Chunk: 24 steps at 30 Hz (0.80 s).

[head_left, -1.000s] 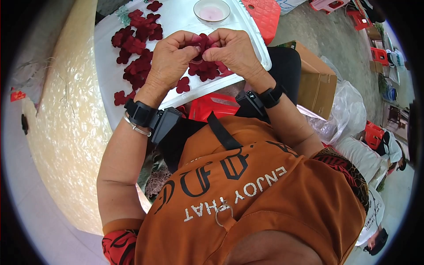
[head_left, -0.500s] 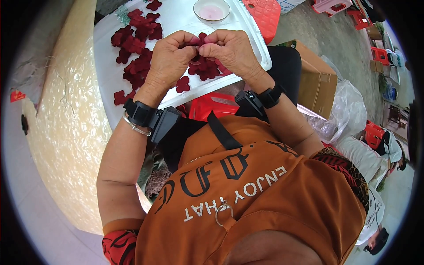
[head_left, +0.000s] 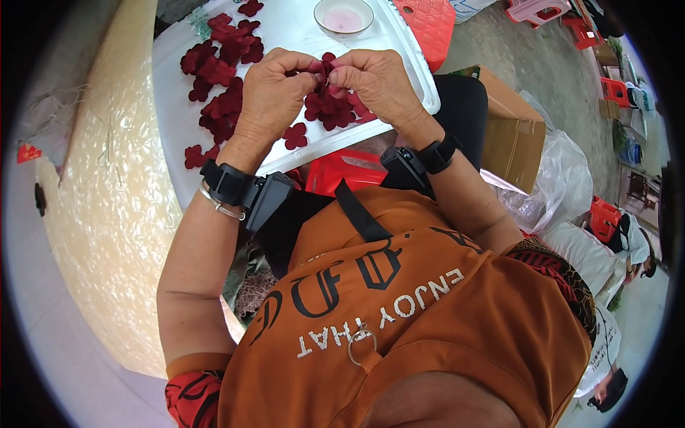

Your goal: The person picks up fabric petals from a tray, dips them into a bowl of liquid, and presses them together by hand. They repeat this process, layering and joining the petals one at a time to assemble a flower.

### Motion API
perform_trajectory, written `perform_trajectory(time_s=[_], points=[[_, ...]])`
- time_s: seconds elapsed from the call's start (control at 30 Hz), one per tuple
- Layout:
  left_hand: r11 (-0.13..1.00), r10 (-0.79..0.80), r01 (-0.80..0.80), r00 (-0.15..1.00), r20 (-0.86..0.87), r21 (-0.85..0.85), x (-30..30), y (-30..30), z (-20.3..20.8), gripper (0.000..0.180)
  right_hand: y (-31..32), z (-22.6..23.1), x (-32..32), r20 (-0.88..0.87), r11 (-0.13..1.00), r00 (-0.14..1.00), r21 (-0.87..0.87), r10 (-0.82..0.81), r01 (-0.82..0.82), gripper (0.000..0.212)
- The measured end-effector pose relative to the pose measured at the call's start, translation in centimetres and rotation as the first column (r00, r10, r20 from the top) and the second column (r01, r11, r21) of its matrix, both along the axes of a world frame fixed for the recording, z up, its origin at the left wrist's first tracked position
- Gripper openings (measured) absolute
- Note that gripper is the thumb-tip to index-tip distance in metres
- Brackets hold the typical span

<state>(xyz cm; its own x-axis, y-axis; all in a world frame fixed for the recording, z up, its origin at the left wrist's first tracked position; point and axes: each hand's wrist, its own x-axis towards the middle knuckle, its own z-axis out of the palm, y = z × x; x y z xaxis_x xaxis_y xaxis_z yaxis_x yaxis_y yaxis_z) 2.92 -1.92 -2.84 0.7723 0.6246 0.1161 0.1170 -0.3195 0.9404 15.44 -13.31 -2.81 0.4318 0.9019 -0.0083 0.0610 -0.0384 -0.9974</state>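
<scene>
Between the fingertips of both hands is a small dark red fabric flower piece point(head_left: 327, 65), partly covered by the fingers. My left hand point(head_left: 277, 89) pinches it from the left, and my right hand point(head_left: 373, 82) pinches it from the right. Just below them lies a pile of dark red flower pieces point(head_left: 330, 113) on a white tray point(head_left: 285, 28). A single flower piece point(head_left: 295, 136) rests near the tray's front edge. Further left, several more dark red flower pieces point(head_left: 222, 107) lie in a long cluster.
A white bowl point(head_left: 343, 16) with pinkish liquid stands at the tray's far side. Beyond it is a red plastic stool point(head_left: 428, 28). To the right are an open cardboard box point(head_left: 515, 135) and clear plastic bags point(head_left: 564, 171). A shiny cream-coloured surface point(head_left: 114, 214) borders the left.
My fingertips have shifted slightly on the flower piece, and it now stands more upright and narrow between them. The flower pieces on the tray lie as before.
</scene>
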Motion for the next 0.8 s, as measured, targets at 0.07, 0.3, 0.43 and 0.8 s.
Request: perform_trajectory(time_s=[0.07,0.3,0.43,0.8], points=[[0.999,0.004,-0.004,1.0,0.004,-0.04,0.1,-0.1,0.1,0.017,0.1,0.0,0.1,0.014,1.0,1.0,-0.005,-0.008,0.008,0.018],[0.984,0.077,-0.099,0.985,-0.152,-0.148,0.0,-0.5,0.5,0.004,0.3,-0.2,-0.1,0.069,0.999,0.996,0.006,-0.049,0.049,0.017],[0.956,0.195,-0.195,0.981,0.023,0.221,0.2,-0.9,0.9,0.009,0.4,-0.2,-0.1,0.094,0.996,0.992,0.0,-0.085,0.085,0.016],[0.769,-0.117,0.031,0.989,-0.094,-0.639,0.1,-0.3,1.2,0.017,0.6,-0.5,0.1,0.168,0.99,0.975,0.046,-0.142,0.136,0.014]])
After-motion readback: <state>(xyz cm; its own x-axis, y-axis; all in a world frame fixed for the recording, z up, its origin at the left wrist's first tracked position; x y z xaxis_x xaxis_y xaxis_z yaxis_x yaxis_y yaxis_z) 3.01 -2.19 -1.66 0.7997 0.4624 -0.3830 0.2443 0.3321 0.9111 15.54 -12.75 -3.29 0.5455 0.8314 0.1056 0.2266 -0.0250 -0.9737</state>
